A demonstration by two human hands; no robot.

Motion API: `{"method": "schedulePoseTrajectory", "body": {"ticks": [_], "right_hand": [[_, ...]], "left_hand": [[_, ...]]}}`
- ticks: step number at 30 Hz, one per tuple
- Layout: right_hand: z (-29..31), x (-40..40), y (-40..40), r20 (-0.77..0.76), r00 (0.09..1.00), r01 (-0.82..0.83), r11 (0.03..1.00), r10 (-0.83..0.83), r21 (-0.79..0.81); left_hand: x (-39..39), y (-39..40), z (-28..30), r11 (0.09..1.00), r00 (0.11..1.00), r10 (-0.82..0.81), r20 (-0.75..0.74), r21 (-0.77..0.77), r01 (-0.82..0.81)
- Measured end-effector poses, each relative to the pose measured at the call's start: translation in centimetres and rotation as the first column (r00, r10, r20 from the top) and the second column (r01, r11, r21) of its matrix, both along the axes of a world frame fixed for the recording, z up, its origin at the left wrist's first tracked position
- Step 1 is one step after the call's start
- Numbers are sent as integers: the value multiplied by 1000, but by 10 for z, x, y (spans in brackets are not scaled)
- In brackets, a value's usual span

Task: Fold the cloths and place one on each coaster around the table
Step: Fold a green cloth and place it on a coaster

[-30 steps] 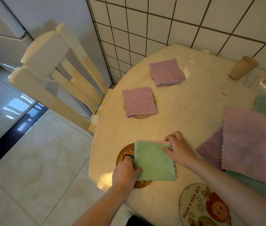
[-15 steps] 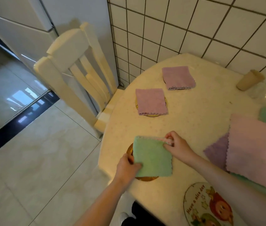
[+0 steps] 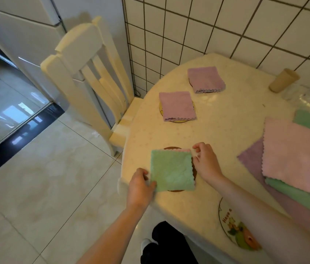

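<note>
1. Green cloth (image 3: 172, 171), folded square, lies on the brown coaster (image 3: 194, 169) at the near table (image 3: 232, 149) edge; coaster rim peeks out at far side, right side & near edge.
2. L hand (image 3: 141, 184) at the cloth's near-left corner: fingers curled, thumb touching the edge. Looks like a light pinch, can't tell how firm.
3. R hand (image 3: 205, 161) at the far-right corner: fingers loosely curled beside the edge; whether they hold the cloth, can't tell.
4. Key relation: cloth sits between the two hands, on a diagonal, near-left to far-right. No long axis, it's roughly square. Both hands equally close.
5. Cloth sits a bit left of coaster centre, so prob. next a small nudge right w/ the L hand, then let go.
6. Two purple cloths (image 3: 177, 105) already on coasters farther round; unfolded stack (image 3: 291, 155) to the right; cartoon coaster (image 3: 239, 233) near edge is bare.
</note>
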State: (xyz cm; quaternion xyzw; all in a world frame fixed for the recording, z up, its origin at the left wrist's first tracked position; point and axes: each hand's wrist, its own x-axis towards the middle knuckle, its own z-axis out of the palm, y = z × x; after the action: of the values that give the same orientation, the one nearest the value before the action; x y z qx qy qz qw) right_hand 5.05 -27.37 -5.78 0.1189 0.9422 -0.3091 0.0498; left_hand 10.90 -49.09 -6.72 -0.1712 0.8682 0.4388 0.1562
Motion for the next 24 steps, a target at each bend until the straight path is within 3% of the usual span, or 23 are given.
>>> {"method": "schedulePoseTrajectory", "body": {"ticks": [6, 12, 18, 21, 24], "right_hand": [[-1, 54, 25, -7, 1000, 9, 1000, -9, -12], [2, 95, 65, 2, 1000, -10, 998, 10, -57], [8, 122, 146, -8, 1000, -6, 999, 6, -48], [8, 137, 213, -64, 996, -51, 997, 55, 62], [5, 155, 274, -101, 960, -213, 913, 262, 347]], "left_hand": [[14, 4, 12, 955, 949, -236, -210, -230, 187], [24, 45, 28, 880, 870, -440, -222, -297, 369], [40, 118, 31, 852, 836, -501, -224, -296, 431], [48, 172, 27, 792, 778, -592, -209, -330, 513], [52, 219, 20, 690, 702, -703, -116, -346, 635]]}}
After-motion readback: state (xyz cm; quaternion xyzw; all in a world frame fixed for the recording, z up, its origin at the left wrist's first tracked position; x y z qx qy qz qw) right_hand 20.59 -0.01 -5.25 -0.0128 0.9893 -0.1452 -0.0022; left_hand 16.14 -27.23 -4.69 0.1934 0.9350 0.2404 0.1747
